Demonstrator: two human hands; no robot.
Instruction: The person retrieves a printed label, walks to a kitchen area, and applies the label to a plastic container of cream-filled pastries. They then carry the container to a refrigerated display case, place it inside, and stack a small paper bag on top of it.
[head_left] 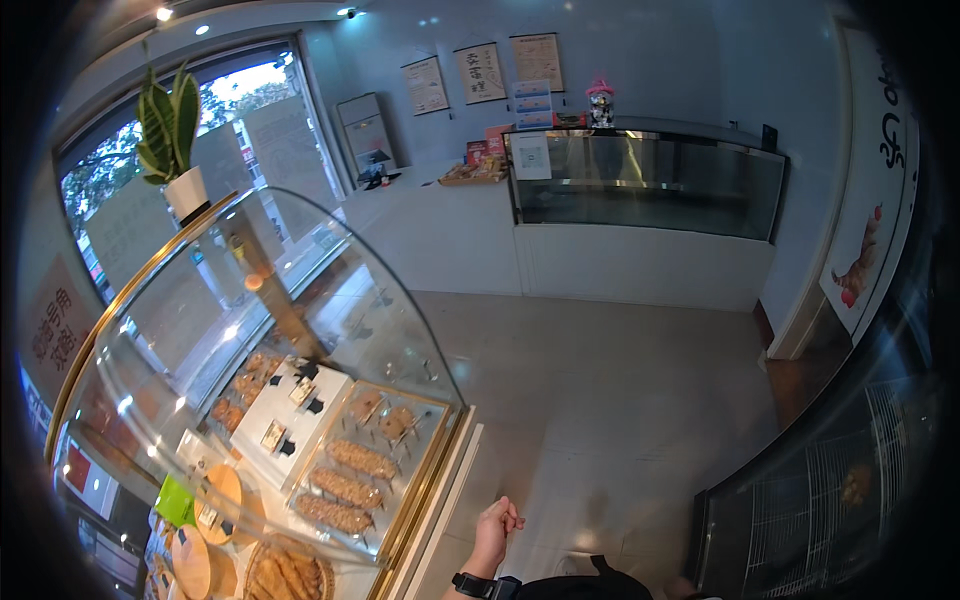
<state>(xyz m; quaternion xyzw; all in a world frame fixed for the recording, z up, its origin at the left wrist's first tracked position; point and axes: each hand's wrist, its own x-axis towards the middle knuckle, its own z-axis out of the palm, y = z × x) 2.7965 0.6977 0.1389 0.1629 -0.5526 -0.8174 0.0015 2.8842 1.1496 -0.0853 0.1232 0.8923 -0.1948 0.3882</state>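
My left hand (497, 528) hangs over the floor near the lower edge, its fingers curled in and nothing showing in them. A black watch (485, 585) is on that wrist. The hand is apart from the glass display case (365, 250) to its left. Inside the case, a clear tray (420, 440) carries long nut-covered pastries (345, 483) and rounder ones (397, 422). Below the case's front stands a basket of golden pastries (285, 572). My right hand does not show.
A potted plant (172, 130) stands on top of the case. Across the floor (590, 400) runs a white counter (640, 265) with a glass cabinet (650, 185) and a bread tray (473, 172). Dark shelving with wire racks (825, 500) is at right, near a doorway (800, 330).
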